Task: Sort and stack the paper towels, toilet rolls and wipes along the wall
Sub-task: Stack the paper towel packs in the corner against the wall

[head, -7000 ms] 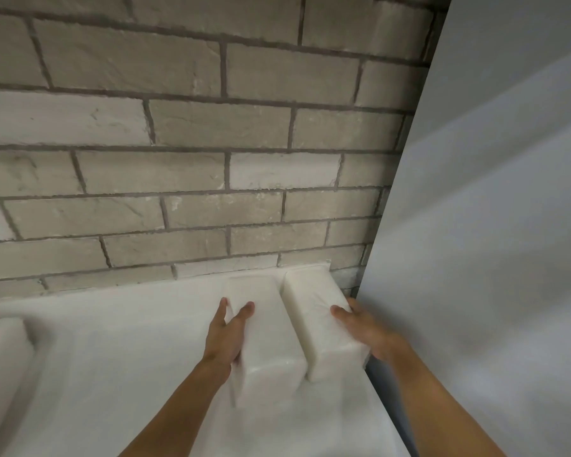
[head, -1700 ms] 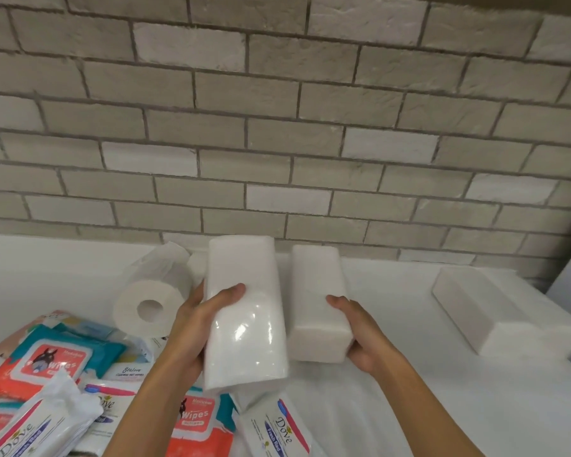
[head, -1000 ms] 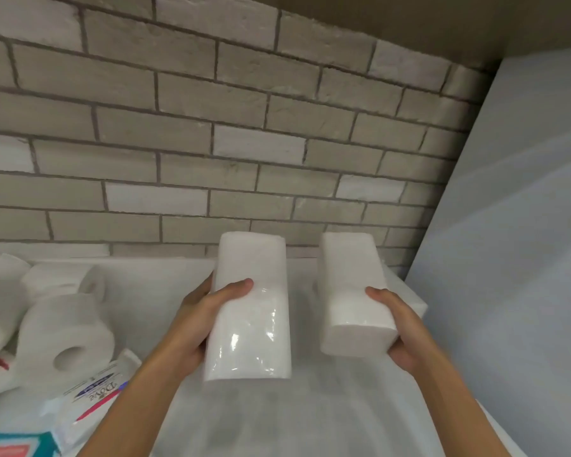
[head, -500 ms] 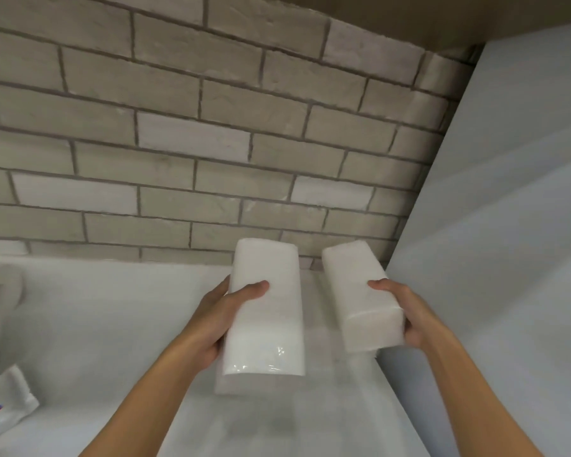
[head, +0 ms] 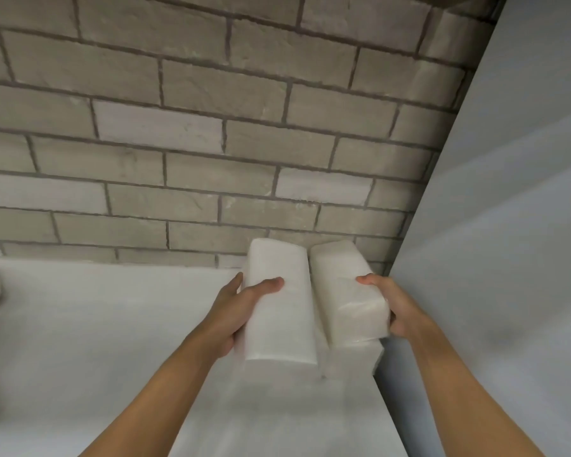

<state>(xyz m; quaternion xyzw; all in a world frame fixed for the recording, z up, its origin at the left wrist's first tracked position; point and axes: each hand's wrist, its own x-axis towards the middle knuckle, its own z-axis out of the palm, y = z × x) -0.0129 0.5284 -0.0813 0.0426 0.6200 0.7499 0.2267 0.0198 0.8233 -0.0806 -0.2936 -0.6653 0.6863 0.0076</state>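
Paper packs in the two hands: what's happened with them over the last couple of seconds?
The left hand and right hand carried the left pack and right pack rightward to the corner, above the lower pack. Grips unchanged.

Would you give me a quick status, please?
Left hand grips left paper towel pack; right hand grips right pack. Both over lower packs by brick wall. Grey panel close on right.

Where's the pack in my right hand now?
Head view, lower right: the right hand grips the paper towel pack above another pack, beside the left hand's pack.
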